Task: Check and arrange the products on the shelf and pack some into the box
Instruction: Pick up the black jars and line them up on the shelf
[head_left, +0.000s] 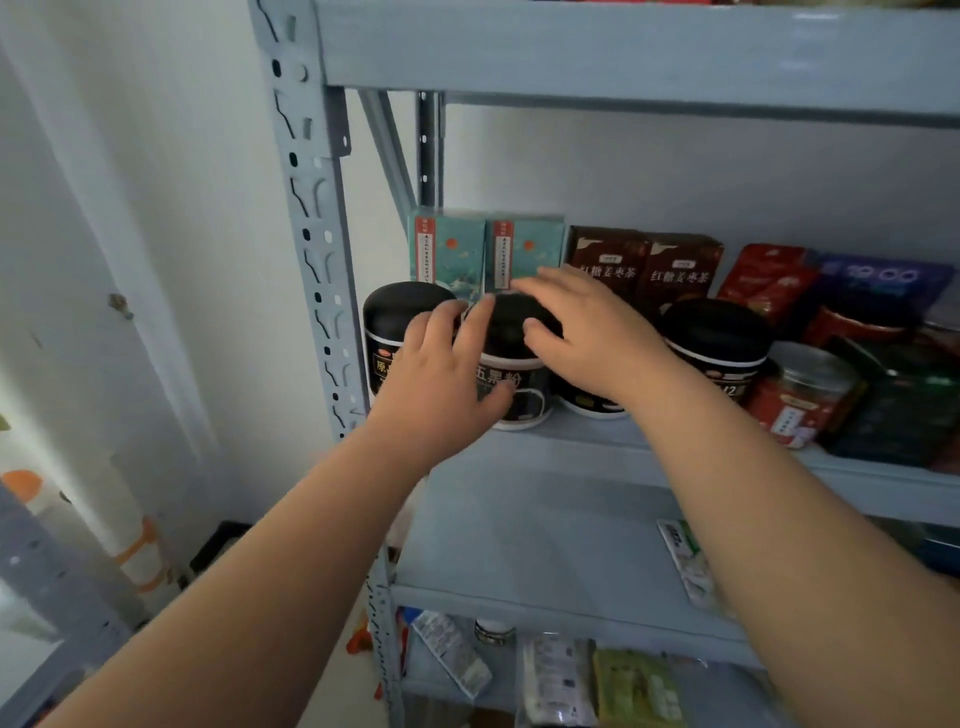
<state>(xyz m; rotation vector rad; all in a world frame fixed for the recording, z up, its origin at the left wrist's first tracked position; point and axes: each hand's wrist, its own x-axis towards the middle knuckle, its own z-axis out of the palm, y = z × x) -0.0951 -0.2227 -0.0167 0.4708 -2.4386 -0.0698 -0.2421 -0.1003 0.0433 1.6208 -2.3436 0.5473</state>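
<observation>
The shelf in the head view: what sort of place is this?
Likely a small stockroom or shop storage corner: a grey slotted metal rack by a bare wall, holding repeated black-lidded jars, tea boxes and sealed pouches.

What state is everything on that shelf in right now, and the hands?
middle jar: upright, lid on, held by both hands
left hand: grips the middle jar's side
right hand: holds its lid
left jar: upright, lid on
right jar: upright, lid on
teal boxes: upright, closed, behind the jars
clear jar: lid on
</observation>
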